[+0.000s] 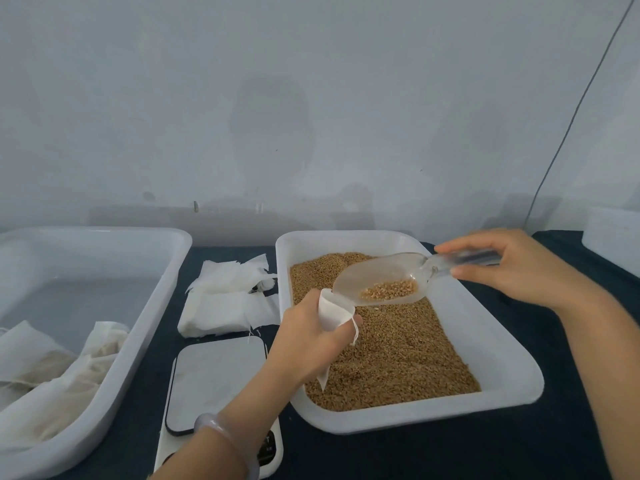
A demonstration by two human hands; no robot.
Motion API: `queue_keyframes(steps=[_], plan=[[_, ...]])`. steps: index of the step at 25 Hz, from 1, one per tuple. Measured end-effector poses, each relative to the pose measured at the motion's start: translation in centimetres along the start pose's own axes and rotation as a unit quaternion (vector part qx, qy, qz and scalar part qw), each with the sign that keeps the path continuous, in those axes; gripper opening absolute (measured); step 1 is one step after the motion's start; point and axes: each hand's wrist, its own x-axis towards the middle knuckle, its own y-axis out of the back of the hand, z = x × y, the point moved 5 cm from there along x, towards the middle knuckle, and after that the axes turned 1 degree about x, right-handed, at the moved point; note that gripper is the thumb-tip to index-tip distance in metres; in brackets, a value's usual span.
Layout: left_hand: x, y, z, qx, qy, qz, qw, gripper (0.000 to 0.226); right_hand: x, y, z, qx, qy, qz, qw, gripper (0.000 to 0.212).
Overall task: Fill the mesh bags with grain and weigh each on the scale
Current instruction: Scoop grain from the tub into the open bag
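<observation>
- Dark bench [346,455] meets a pale wall [311,98]
- Right tray [512,358] holds grain [398,358]; left tray [162,282] holds cloth bags [52,382]
- Fingers of left hand [304,337] grasp mesh bag [334,315] above the grain; right hand [519,268] fingers grasp scoop [377,278]

No writing, label, brand or number can be read. The scale [214,379] at the front edge of the table [381,455] has a dark display [267,446] at its front right corner, with marks too small and blurred to make out.
</observation>
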Motion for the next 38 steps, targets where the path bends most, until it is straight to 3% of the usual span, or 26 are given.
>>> queue_keyframes(steps=[6, 11, 22, 27, 30, 33, 38], plan=[[-0.1, -0.8, 0.6, 0.101, -0.038, -0.034, 0.994, 0.049, 0.3, 0.8, -3.6, -0.138, 0.065, 0.002, 0.988, 0.040], [0.0, -0.8, 0.3, 0.103, -0.034, -0.025, 0.994, 0.046, 0.4, 0.8, -6.7, -0.220, 0.130, 0.030, 0.966, 0.048], [0.0, -0.7, 0.5, 0.095, -0.024, -0.017, 0.995, 0.053, 0.7, 0.8, -6.4, -0.211, 0.136, 0.030, 0.968, 0.049], [-0.3, 0.2, 0.0, -0.006, -0.003, 0.044, 0.999, 0.036, 1.8, 0.0, -0.9, -0.084, 0.016, 0.008, 0.996, 0.041], [-0.3, 0.4, -0.2, -0.029, 0.002, 0.051, 0.998, 0.033, 2.0, -5.4, 1.9, -0.232, -0.063, 0.031, 0.970, 0.030], [-0.2, 0.2, 0.0, -0.012, -0.012, 0.046, 0.999, 0.035, 2.2, -10.9, 2.2, -0.293, -0.024, 0.030, 0.955, 0.031], [-0.2, 0.1, 0.1, 0.005, -0.013, 0.036, 0.999, 0.035, 2.3, -11.5, 4.5, -0.160, -0.106, 0.037, 0.981, 0.028]])
